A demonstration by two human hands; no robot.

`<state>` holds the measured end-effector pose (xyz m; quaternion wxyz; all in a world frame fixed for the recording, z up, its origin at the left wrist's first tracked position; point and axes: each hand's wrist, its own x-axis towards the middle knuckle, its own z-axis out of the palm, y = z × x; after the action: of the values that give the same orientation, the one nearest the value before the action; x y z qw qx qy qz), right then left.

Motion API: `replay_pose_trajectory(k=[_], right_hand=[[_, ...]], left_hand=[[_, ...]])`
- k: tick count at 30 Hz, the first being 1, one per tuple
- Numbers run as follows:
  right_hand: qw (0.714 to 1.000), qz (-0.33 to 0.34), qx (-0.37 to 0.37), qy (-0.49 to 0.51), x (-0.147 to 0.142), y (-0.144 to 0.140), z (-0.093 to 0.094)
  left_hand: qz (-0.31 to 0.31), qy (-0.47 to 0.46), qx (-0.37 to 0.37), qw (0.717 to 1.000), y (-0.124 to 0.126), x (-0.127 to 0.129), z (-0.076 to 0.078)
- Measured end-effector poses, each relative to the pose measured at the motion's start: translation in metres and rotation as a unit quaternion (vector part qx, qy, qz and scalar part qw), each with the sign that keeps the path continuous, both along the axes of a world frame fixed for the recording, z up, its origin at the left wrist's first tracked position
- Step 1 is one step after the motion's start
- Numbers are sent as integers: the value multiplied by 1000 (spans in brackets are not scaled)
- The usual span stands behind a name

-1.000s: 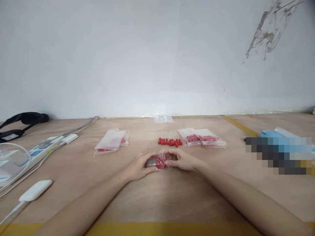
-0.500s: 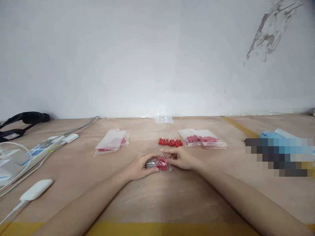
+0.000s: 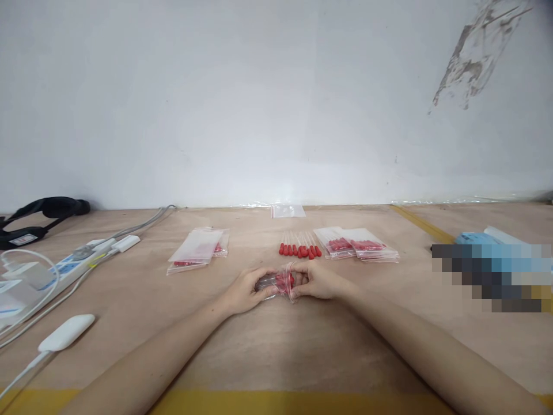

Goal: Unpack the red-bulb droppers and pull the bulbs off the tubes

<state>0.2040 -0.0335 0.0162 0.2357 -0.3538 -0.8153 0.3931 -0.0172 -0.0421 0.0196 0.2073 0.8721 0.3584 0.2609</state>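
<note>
On the wooden table (image 3: 302, 357), both hands clasp a small bag (image 3: 280, 283) near loose red-tipped sticks (image 3: 299, 249)

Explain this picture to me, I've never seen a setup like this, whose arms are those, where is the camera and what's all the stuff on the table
There is no machine here. The camera sits on a person's head and looks forward and down, so the two bare arms coming in from the bottom are that person's own. The left hand and the right hand meet at the middle of the wooden table and together hold a small clear zip bag with red-tipped pieces inside. Just beyond lies a loose row of red-tipped sticks. To its right is a pile of filled bags, to its left another pile of bags, and by the wall one empty-looking bag. Far left are a power strip with cables, a white adapter and a black strap. The blurred patch on the right cannot be read.
</note>
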Motion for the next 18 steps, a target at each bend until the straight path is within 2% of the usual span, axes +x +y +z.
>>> replay_pose_trajectory(k=[5, 7, 12, 18], right_hand=[[993, -38, 109, -1, -2, -5, 6], [991, -44, 125, 1, -3, -8, 9], [991, -41, 121, 30, -6, -11, 14], [993, -68, 72, 62, -4, -4, 5]], left_hand=[[4, 15, 15, 1000, 1, -1, -3], [3, 18, 22, 1000, 2, -1, -4], [0, 16, 21, 1000, 2, -1, -3], [8, 20, 19, 1000, 3, -3, -4]])
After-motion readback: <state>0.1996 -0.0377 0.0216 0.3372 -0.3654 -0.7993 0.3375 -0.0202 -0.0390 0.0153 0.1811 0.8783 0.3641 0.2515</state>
